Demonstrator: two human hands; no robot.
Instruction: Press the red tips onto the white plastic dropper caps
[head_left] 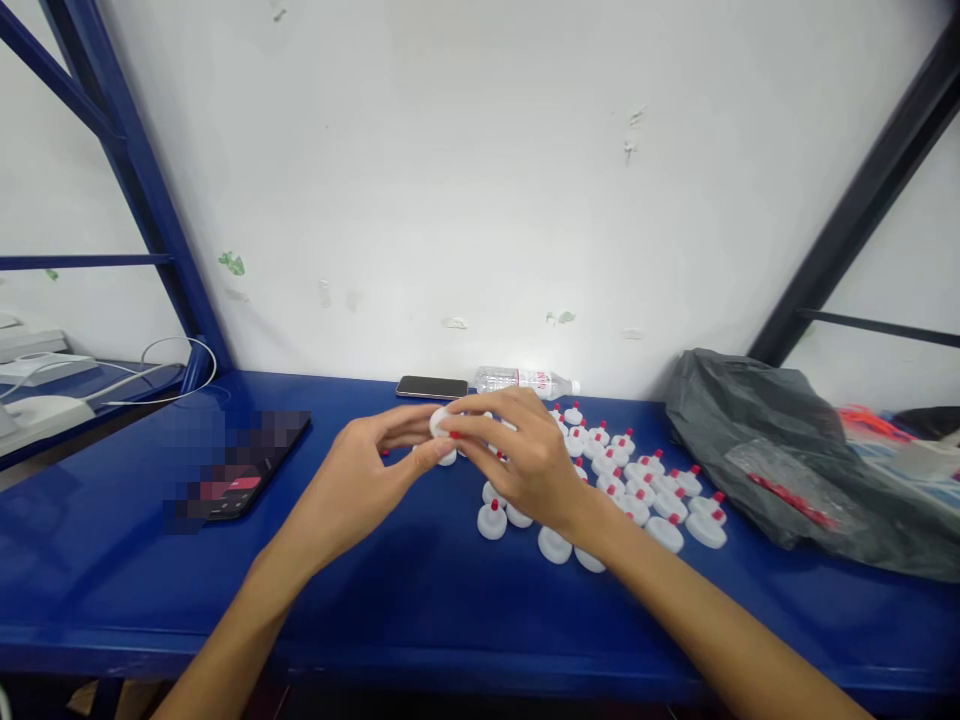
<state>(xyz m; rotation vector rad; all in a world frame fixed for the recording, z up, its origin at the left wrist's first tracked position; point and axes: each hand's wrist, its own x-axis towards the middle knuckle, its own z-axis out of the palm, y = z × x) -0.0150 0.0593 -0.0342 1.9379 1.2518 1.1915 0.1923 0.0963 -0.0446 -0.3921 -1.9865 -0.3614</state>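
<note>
Between my two hands, raised over the blue table, is a white round cap with a red tip (439,422). My left hand (375,462) grips its white base from the left, thumb underneath and fingers behind. The fingers of my right hand (517,445) close on it from the right, at the red tip, which they partly cover. Many similar white caps with red tips (637,485) stand on the table to the right of and below my right hand. A few more lie partly hidden behind my hands.
A clear plastic bottle (525,381) lies by the wall beside a dark phone (432,387). Another phone (247,470) lies at the left. A dark plastic bag (742,440) with a clear packet of red pieces (795,495) rests at the right. Blue frame posts (142,190) flank the table (375,610).
</note>
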